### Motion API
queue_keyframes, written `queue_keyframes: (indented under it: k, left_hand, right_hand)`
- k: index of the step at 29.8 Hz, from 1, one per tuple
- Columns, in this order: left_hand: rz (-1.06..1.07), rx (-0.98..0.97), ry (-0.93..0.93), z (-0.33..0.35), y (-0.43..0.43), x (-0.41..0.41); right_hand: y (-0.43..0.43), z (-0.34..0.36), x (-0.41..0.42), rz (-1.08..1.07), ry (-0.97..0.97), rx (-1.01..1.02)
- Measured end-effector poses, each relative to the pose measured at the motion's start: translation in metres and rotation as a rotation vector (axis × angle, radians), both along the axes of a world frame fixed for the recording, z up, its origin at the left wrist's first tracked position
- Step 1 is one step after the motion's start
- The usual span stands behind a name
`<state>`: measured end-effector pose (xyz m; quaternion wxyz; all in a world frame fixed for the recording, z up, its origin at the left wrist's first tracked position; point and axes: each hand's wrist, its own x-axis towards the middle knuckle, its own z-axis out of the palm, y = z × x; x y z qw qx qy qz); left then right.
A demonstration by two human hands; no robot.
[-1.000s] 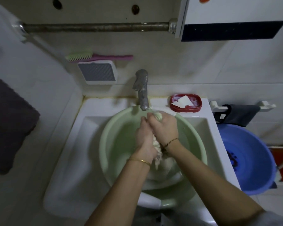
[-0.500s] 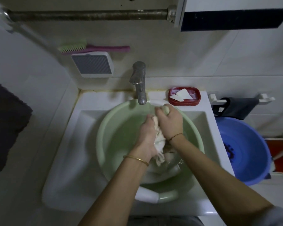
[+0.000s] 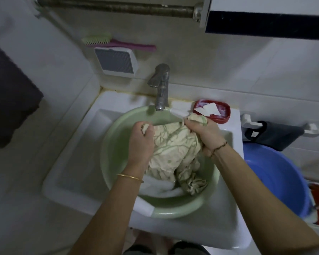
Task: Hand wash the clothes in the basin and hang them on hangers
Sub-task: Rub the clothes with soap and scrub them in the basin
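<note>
A pale green basin (image 3: 118, 133) sits in the white sink (image 3: 75, 162) under the tap (image 3: 161, 85). A cream garment with a green pattern (image 3: 175, 144) is spread between my hands above the basin, and its lower part trails into the water. My left hand (image 3: 141, 142) grips one bunched edge of the garment. My right hand (image 3: 204, 133) grips the other edge near the basin's far rim. White cloth (image 3: 162, 188) lies in the basin under the garment.
A red soap dish (image 3: 223, 109) with soap stands on the sink's back right corner. A blue tub (image 3: 284, 181) sits on the floor to the right, a dark cloth (image 3: 276, 135) on a rail above it. A brush (image 3: 118, 43) rests on a wall vent. A dark towel (image 3: 7, 100) hangs left.
My hands were pressed together, rubbing the bunched garment. Now they have drawn apart and the garment is stretched open between them.
</note>
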<state>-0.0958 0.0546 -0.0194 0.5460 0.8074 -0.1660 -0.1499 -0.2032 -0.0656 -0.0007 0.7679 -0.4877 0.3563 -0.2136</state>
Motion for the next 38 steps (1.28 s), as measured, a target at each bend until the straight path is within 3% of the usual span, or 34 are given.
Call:
queue_keyframes:
  k: [2,5,8,12,16,20,24,28,33,38]
  left_hand:
    - [0.074,-0.056,0.191,-0.006,-0.007,-0.005]
    - [0.151,-0.379,0.758,0.001,-0.019,-0.017]
    - [0.110,-0.461,0.928,-0.002,-0.031,-0.042]
    - [0.121,-0.276,0.910,0.001,-0.036,-0.042]
    - [0.029,-0.303,0.864,0.008,-0.027,-0.029]
    - [0.024,-0.338,0.889,0.015,-0.034,-0.040]
    - [0.049,-0.425,0.893,0.010,-0.028,-0.021]
    - [0.040,-0.360,0.883,0.014,-0.032,-0.024]
    - [-0.061,-0.337,0.847,0.008,-0.031,-0.017]
    - [-0.231,-0.264,0.877,0.018,-0.029,-0.019]
  right_hand:
    - [0.015,0.005,0.003,-0.054,0.090,-0.234]
    - [0.062,0.010,0.008,0.119,0.235,-0.648]
    - [0.068,0.007,0.024,0.090,0.411,-0.939]
    - [0.030,0.003,0.038,-0.083,0.436,-0.792]
    - [0.068,0.002,0.035,-0.007,0.285,-0.909]
    - [0.028,0.003,0.049,-0.121,0.336,-0.733]
    - [0.068,0.004,0.044,0.018,0.234,-0.885]
    - [0.027,0.003,0.064,-0.122,0.236,-0.687]
    - [0.059,-0.006,0.045,-0.114,0.206,-0.830]
    - [0.001,-0.002,0.042,-0.209,0.130,-0.374]
